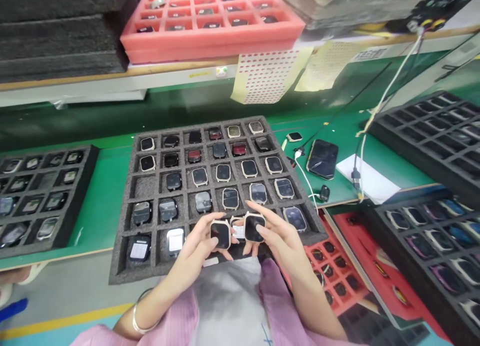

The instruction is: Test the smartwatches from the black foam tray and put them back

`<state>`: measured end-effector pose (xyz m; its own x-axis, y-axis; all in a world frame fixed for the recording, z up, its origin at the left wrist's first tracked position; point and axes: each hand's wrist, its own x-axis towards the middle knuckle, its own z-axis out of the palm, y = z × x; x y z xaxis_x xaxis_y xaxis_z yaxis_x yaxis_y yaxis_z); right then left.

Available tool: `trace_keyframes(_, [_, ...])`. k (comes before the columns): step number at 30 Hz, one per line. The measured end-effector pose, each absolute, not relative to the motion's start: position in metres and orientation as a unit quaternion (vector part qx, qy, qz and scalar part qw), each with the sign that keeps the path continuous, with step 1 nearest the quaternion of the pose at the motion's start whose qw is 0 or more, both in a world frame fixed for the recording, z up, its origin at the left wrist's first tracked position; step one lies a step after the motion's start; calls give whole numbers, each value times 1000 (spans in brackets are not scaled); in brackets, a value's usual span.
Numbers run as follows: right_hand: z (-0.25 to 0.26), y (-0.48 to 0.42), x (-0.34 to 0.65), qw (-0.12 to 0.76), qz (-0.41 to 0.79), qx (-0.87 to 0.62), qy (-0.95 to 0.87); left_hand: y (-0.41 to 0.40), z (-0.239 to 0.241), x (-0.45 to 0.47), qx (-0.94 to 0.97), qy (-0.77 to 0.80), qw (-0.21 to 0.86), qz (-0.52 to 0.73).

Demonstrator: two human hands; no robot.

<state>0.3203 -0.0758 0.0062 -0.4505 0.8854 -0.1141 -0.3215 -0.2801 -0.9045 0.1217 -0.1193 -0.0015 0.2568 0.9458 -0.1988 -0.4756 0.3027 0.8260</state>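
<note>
At the lower centre of the frame, our left hand is clamped on a square watch, thumb pressed near a lower corner of its dark screen. Just to the right, our right hand is clamped on a second watch, its thumb resting on the right side of the screen. Both watches face up toward us, side by side, above the near part of a dark grey foam tray. That tray fills the middle of the frame, on a green bench, and its compartments hold rows of watches with dark, red and pale faces. We wear a silver bracelet on the left wrist and a grey apron between pink sleeves. Right of centre on the bench, we see a small watch, a black block, a white cable and white paper. At the left edge is a black tray of watches. Across the top, a red foam tray sits on a shelf, with a red-dotted yellow sheet hanging below.
</note>
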Motion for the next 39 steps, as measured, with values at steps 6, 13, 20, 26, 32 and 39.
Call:
trace_keyframes(6, [10, -75, 322, 397, 727, -324, -456, -119, 6, 126, 372, 396, 691, 477])
trace_keyframes(13, [11, -76, 324, 403, 695, -319, -502, -120, 8, 124, 448, 489, 614, 428])
trace_keyframes(20, [13, -81, 322, 405, 713, -317, -476, -127, 3, 125, 442, 512, 591, 440])
trace_keyframes(26, [13, -81, 323, 398, 722, -327, -463, -127, 8, 128, 477, 523, 559, 432])
trace_keyframes(32, [12, -79, 325, 391, 725, -315, -471, -125, 10, 125, 494, 518, 572, 401])
trace_keyframes(39, [13, -78, 324, 390, 711, -318, -492, -126, 12, 127, 473, 520, 571, 423])
